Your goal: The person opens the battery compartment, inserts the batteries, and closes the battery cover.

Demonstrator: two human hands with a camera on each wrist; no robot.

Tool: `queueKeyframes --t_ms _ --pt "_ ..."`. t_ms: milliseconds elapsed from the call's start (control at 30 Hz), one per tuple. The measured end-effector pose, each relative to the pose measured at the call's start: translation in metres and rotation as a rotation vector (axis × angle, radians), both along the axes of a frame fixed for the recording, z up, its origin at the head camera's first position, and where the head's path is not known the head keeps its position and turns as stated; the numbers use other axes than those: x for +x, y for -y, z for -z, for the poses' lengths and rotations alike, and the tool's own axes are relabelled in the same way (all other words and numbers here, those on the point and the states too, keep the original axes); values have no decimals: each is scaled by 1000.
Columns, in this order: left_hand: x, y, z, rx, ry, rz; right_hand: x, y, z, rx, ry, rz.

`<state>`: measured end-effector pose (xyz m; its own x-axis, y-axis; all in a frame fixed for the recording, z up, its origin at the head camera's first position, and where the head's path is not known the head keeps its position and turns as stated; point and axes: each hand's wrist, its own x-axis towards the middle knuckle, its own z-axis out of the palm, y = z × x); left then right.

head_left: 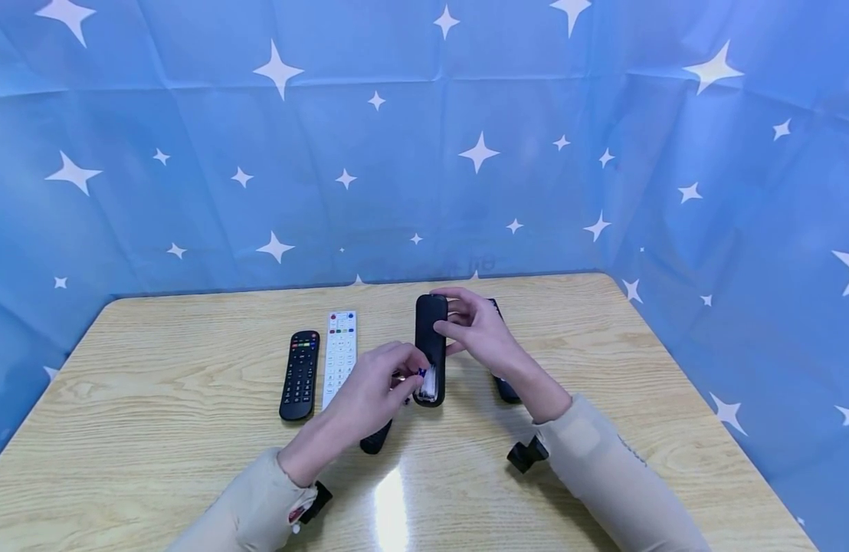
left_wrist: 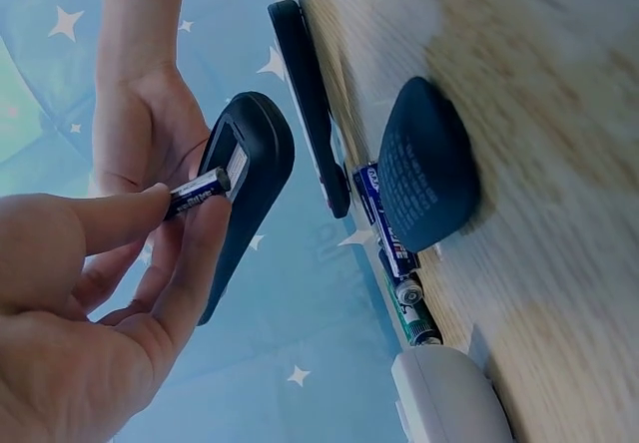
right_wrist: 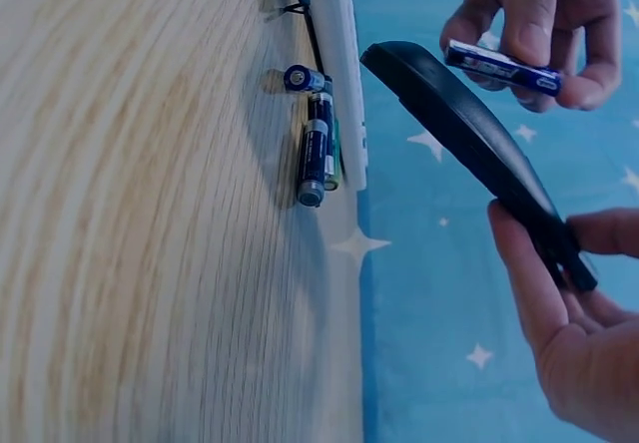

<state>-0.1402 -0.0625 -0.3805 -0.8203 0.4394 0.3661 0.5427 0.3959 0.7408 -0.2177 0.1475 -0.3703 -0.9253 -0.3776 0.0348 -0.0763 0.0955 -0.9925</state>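
Note:
Between thumb and fingertips, my left hand [head_left: 379, 383] pinches a dark blue battery [left_wrist: 197, 194]. My right hand [head_left: 476, 330] grips a black remote control [head_left: 430, 326] by its upper part, thumb on one face and fingers at the far side. The remote's back faces me with its battery compartment [head_left: 430, 387] uncovered at the lower end. In the left wrist view, one end of the battery is right at the compartment's edge. Both wrist views show the remote raised above the table and tilted.
Left of the hands lie a black remote [head_left: 300, 376] and a white remote [head_left: 340, 345]. Another black remote [head_left: 507, 389] is partly hidden under my right forearm. A black piece [head_left: 376, 438] lies near my left wrist. Several loose batteries [right_wrist: 315, 144] lie on the wooden table [head_left: 190, 383].

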Motion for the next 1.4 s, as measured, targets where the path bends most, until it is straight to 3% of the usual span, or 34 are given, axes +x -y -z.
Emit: queueKeyframes --t_ms 233,933,1400 --pt "0 -1 -1 24 -14 -20 1 2 -1 -7 -3 -4" --pt "1 0 1 -68 -93 -103 4 5 -4 -21 -36 -24" --pt "-3 2 4 -6 -108 -149 8 6 -6 -45 -51 -47"
